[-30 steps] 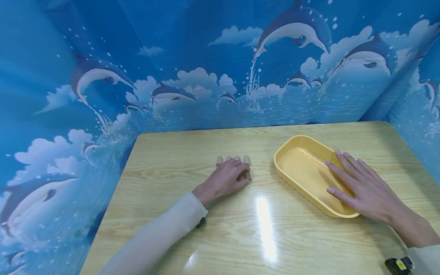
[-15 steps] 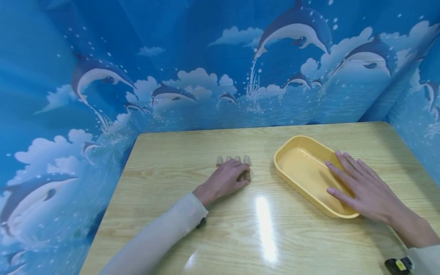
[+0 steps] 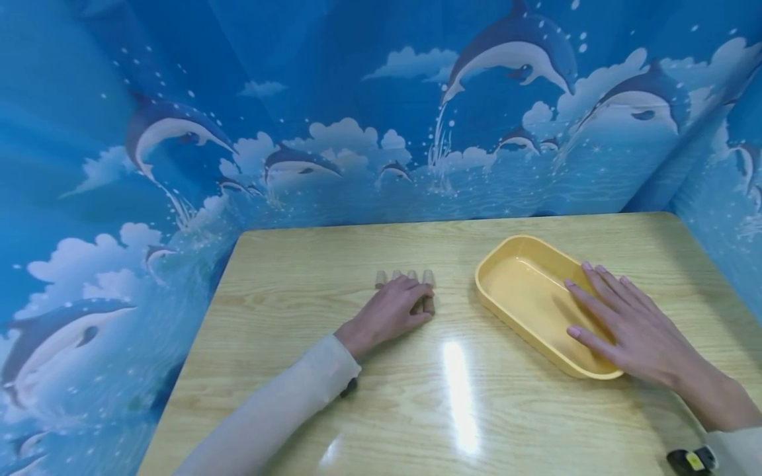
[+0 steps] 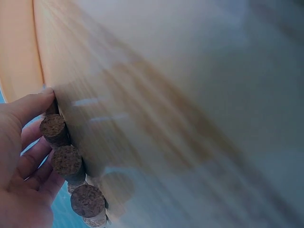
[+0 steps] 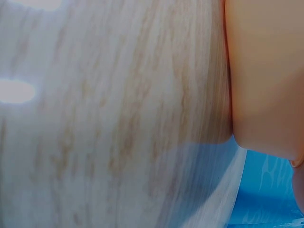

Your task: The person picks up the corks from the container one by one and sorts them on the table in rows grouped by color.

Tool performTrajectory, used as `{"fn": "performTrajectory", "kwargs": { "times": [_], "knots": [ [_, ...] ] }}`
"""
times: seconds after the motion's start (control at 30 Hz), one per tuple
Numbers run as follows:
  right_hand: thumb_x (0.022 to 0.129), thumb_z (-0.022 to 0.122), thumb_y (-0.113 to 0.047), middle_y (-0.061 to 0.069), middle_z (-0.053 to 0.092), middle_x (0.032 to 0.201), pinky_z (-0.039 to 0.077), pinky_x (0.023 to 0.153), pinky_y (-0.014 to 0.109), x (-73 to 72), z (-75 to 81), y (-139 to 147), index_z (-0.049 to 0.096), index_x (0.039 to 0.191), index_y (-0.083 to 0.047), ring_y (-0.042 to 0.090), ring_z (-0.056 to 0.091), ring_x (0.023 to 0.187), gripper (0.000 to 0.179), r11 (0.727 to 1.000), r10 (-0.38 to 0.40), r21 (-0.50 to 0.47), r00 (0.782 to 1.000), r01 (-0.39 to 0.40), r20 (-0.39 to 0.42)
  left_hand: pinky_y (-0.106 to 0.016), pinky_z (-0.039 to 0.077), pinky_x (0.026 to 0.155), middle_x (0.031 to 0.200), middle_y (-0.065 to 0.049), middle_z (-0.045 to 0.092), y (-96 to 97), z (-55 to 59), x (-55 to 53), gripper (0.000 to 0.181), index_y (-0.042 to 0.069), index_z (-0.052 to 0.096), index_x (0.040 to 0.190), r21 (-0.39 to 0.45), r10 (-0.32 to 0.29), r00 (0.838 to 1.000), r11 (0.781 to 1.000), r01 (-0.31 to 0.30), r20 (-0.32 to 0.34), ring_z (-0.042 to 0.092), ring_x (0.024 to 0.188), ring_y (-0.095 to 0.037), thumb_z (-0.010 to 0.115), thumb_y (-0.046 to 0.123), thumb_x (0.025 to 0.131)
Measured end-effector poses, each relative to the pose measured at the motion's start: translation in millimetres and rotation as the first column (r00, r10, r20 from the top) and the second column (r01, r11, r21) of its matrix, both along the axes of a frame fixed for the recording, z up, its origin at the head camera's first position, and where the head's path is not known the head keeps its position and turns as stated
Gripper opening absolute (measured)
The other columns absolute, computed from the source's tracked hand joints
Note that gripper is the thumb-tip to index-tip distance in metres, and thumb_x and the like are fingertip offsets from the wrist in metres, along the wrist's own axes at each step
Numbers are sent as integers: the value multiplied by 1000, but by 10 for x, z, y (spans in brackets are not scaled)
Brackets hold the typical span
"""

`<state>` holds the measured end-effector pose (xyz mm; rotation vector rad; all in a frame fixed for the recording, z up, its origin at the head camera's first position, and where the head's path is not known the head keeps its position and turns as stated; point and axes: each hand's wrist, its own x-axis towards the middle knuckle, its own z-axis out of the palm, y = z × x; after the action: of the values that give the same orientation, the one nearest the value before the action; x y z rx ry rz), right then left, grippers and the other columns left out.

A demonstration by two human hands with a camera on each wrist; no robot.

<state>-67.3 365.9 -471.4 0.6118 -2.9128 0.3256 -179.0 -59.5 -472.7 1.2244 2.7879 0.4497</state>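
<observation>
Several brown cork stoppers (image 3: 428, 277) stand in a short row near the middle of the table, with more corks (image 4: 88, 200) close together in the left wrist view. My left hand (image 3: 389, 309) is over the near corks, palm down, covering part of them. Its thumb and curled forefinger pinch the cork at the right end (image 3: 429, 305); in the left wrist view the thumb lies against that cork's top. A yellow rectangular tub (image 3: 530, 291) sits slantwise to the right. My right hand (image 3: 639, 330) lies over its right side, fingers straight and spread, holding nothing.
The light wood-grain table (image 3: 297, 277) has a glossy light reflection in front of the tub. Behind and beside it hangs a blue curtain (image 3: 333, 192) printed with dolphins. The tub's outer wall (image 5: 268, 71) fills the right side of the right wrist view.
</observation>
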Motion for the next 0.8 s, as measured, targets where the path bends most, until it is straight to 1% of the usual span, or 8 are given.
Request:
{"fn": "performTrajectory", "kwargs": {
  "times": [0.13, 0.37, 0.57, 0.67, 0.73, 0.8],
  "knots": [
    [102, 71, -41, 4, 0, 185, -12, 137, 30, 2, -1, 4, 28, 174, -19, 20, -4, 172, 86, 1000, 2, -2, 1000, -2, -1, -35, 55, 100, 116, 3, 76, -5, -6, 5, 34, 14, 72, 135, 5, 2, 1000, 1000, -2, 0, 62, 99, -13, 76, 30, 105],
    [102, 71, -41, 4, 0, 185, -12, 137, 31, -4, -9, 7, 28, 174, -18, 20, -5, 172, 87, 1000, 6, -3, 1000, -6, -8, -35, 55, 100, 120, 1, 76, -10, -1, 16, 34, 14, 72, 136, 16, -1, 1000, 1000, 1, -3, 64, 103, -14, 76, 29, 105],
    [102, 71, -40, 5, 0, 185, -12, 137, 30, -3, -9, 6, 28, 174, -18, 20, -5, 172, 87, 1000, 9, -5, 1000, -9, -11, -36, 55, 104, 125, -1, 76, -11, 1, 17, 36, 13, 71, 137, 20, 0, 1000, 1000, 0, -5, 66, 109, -16, 77, 29, 105],
    [102, 71, -40, 4, -1, 185, -13, 137, 30, -2, -9, 5, 28, 174, -18, 20, -5, 172, 87, 1000, 6, -5, 1000, -6, -8, -37, 54, 108, 128, -2, 76, -11, 2, 21, 38, 13, 71, 138, 18, 3, 1000, 1000, -3, -6, 68, 113, -16, 77, 29, 105],
    [102, 71, -41, 4, -1, 185, -13, 137, 30, -3, -8, 5, 28, 174, -18, 19, -5, 172, 87, 1000, 4, -4, 1000, -4, -4, -39, 52, 116, 131, -3, 75, -13, 2, 25, 39, 13, 70, 139, 17, 5, 1000, 1000, -5, -5, 69, 118, -18, 77, 29, 105],
    [102, 71, -41, 4, -1, 185, -13, 137, 30, -2, -6, 4, 29, 174, -18, 19, -6, 171, 87, 1000, 1, -4, 1000, -1, 0, -42, 48, 124, 133, -4, 75, -15, 3, 29, 40, 13, 70, 140, 15, 8, 1000, 1000, -8, 0, 69, 123, -19, 77, 29, 104]
  ]
}}
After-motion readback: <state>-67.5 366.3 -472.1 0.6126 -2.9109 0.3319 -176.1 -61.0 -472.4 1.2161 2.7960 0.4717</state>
